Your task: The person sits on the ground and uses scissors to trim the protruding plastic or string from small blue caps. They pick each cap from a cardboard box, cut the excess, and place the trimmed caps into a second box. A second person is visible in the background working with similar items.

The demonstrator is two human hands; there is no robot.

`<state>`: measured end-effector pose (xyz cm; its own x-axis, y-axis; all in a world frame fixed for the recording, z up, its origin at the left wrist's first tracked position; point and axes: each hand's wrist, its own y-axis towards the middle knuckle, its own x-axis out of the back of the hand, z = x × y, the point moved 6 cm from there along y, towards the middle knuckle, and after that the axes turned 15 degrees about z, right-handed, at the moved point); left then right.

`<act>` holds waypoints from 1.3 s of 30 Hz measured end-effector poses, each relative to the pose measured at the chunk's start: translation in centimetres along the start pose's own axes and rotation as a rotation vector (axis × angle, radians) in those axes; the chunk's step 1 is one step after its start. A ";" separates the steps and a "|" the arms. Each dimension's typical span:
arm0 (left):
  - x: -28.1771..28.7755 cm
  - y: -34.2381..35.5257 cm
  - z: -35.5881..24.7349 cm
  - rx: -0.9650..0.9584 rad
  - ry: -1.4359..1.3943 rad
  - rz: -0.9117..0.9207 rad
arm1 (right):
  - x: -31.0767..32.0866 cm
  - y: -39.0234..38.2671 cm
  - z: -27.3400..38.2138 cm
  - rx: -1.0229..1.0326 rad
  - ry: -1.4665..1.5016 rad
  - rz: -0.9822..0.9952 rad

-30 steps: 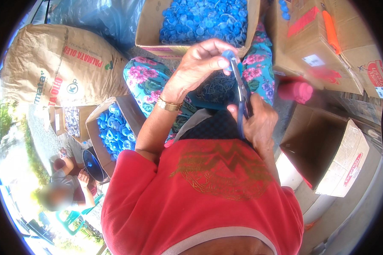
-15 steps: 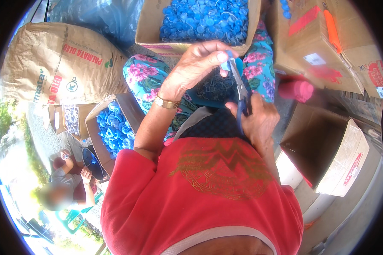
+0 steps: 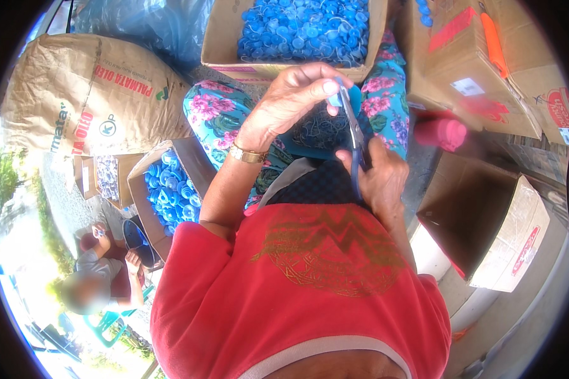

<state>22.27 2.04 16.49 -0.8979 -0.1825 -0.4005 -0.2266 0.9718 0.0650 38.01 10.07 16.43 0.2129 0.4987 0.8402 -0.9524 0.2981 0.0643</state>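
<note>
A small blue plastic piece (image 3: 334, 99) is held up above the lap, pinched between the thumb and fingers of the left hand (image 3: 294, 98). A pair of scissors (image 3: 354, 126) is gripped by its dark blue handles in the right hand (image 3: 384, 174), and the blade tips are brought right up to the piece. Whether the blades are parted or closed cannot be told at this size.

The plainest danger, it seems, is a nicked finger: the left thumb and fingertips are placed just beside the blade tips, so a slip of the piece or a hasty squeeze could bring skin between the edges. The piece itself might also be gouged if the tips are angled too far into it. Because so little of it is pinched, it could be flicked loose and lost in the teal basin (image 3: 356, 96) below, where a tangle of thin strands (dark and hard to make out) is seen. Should it be dropped farther forward, it could be mixed among the many blue pieces (image 3: 303, 28) piled in the cardboard box (image 3: 220, 47) ahead.
</note>
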 end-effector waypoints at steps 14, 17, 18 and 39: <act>-0.8 -0.3 -0.3 0.054 0.034 -0.035 | -1.0 -0.2 -0.5 -0.030 0.118 0.053; -0.4 -0.6 0.2 0.040 0.036 0.010 | -1.3 -0.4 -0.8 -0.046 0.170 0.056; -0.5 -0.5 0.0 0.016 0.045 0.004 | -1.4 -0.6 -1.1 -0.064 0.217 0.074; -2.6 -2.3 0.1 0.144 0.506 0.033 | -1.1 1.0 -0.6 -0.099 1.173 0.103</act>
<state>25.22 0.31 17.29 -0.9817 -0.1660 0.0931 -0.1728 0.9824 -0.0707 36.97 10.28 15.25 0.2556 0.9513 -0.1724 -0.9667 0.2488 -0.0602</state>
